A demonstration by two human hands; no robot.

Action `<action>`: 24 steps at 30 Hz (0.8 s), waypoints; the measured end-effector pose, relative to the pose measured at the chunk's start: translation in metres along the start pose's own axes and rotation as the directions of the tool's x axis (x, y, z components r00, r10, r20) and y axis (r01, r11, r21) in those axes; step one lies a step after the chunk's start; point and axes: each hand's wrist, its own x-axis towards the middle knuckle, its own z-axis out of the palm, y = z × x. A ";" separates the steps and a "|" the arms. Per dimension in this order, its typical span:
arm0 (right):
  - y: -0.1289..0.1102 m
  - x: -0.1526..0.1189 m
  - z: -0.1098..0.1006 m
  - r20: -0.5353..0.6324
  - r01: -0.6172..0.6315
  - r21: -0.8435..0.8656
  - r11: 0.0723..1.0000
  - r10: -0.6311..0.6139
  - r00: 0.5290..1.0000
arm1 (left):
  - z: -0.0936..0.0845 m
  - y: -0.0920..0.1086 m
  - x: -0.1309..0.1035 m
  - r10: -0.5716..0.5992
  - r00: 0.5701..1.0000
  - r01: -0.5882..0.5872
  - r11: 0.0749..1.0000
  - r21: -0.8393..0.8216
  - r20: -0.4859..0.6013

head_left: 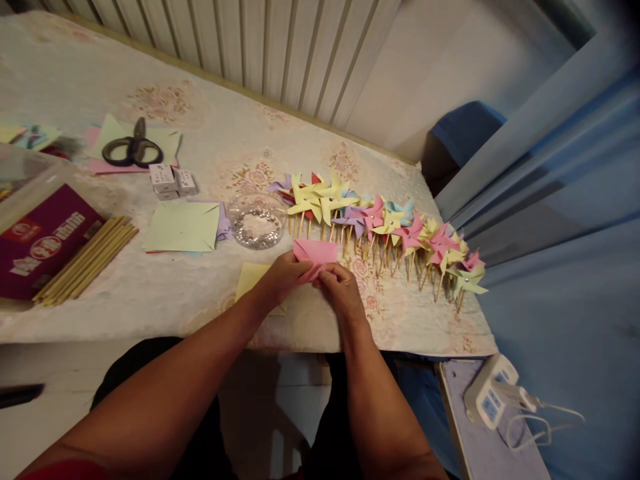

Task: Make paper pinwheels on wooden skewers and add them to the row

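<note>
My left hand (284,275) is closed on the left edge of a pink paper square (317,251), with the thumb on top. The fingers of my right hand (340,287) pinch the same paper at its lower right edge, where a part looks folded over. Under my left wrist lies a yellow paper sheet (250,275) on the table. Just beyond the hands stands a round clear dish (257,223) of small shiny metal pieces. Many finished paper pinwheels (390,223) on wooden sticks lie in a row to the right.
Left of the dish sits a stack of pale green paper (183,227), with small white boxes (167,180) behind it. Black-handled scissors (133,148) rest on more paper. Wooden sticks (90,260) lean on a purple-labelled box (43,240). A power strip (493,393) is at lower right.
</note>
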 end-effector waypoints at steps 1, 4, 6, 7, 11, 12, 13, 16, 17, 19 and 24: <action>0.000 0.000 0.001 -0.007 -0.001 -0.003 1.000 0.001 1.000 | 0.000 0.000 0.000 0.008 1.000 -0.008 1.000 0.009 0.000; 0.000 0.000 0.001 0.003 0.005 -0.002 1.000 -0.005 1.000 | -0.002 -0.001 0.000 0.039 0.999 -0.039 0.998 0.058 -0.012; 0.000 0.000 0.000 0.014 0.024 0.003 1.000 -0.024 1.000 | -0.003 -0.003 0.001 0.051 0.999 -0.050 0.996 0.074 -0.012; 0.000 0.000 0.000 0.017 0.036 0.005 0.999 -0.036 0.999 | -0.003 -0.004 0.002 0.053 0.999 -0.053 0.996 0.073 -0.005; 0.001 0.000 0.001 0.004 0.049 0.014 0.999 -0.049 0.999 | -0.001 -0.002 0.001 0.040 0.999 -0.041 0.997 0.061 0.016; 0.001 -0.001 0.001 -0.003 0.049 0.018 0.999 -0.049 0.999 | 0.000 0.000 0.000 0.033 0.999 -0.034 0.998 0.060 0.010; 0.001 -0.001 0.002 -0.008 0.049 0.021 0.999 -0.048 0.999 | 0.001 0.001 -0.001 0.027 1.000 -0.027 0.998 0.057 0.002; 0.001 0.000 0.002 -0.020 0.043 0.001 0.999 -0.043 0.999 | 0.003 0.004 -0.003 0.019 1.000 -0.019 0.999 0.043 -0.010; 0.001 0.000 0.003 -0.028 0.040 -0.010 0.999 -0.040 0.999 | 0.003 0.004 -0.003 0.022 1.000 -0.021 0.999 0.046 -0.008; 0.002 0.001 0.003 -0.039 0.041 -0.023 0.999 -0.042 0.998 | 0.002 0.003 -0.003 0.027 1.000 -0.027 0.998 0.056 -0.001; -0.001 0.000 0.004 -0.027 0.067 -0.043 0.997 -0.069 0.997 | -0.002 -0.003 0.000 0.032 0.999 -0.031 0.998 0.049 -0.007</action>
